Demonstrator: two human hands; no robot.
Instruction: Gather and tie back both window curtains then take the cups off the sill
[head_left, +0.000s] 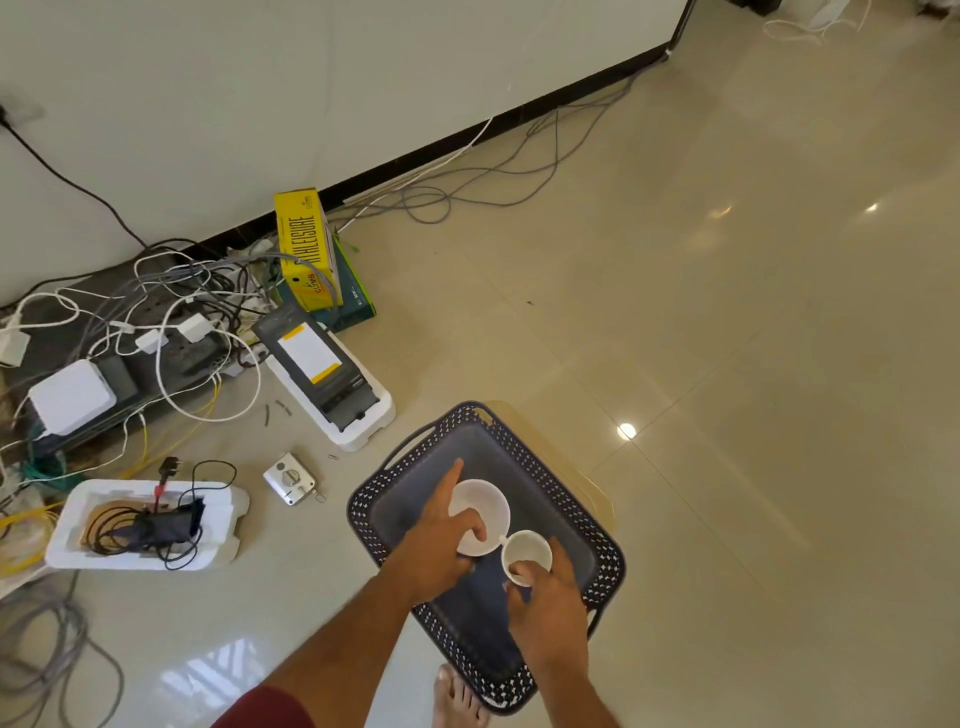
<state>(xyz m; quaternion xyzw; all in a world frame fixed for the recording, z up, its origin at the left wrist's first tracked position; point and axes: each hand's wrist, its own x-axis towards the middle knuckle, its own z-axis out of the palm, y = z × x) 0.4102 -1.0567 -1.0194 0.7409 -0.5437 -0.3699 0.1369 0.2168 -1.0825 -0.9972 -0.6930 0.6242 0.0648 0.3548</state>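
Left hand (441, 545) grips the wide white cup (480, 506), thumb inside the rim, forefinger extended toward 12 o'clock. Right hand (545, 608) pinches the small white cup (527, 553) at 4 o'clock of it. Both hang over the dark basket (597, 535). Judgement: cups off the sill, near finished; curtains out of view.

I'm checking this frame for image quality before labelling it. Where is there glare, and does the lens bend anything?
Head view: bright glare spots on the glossy floor tiles, with a window reflection near the bottom edge; the wide-angle lens bows the dark skirting; both hands and the white cups look sharp.
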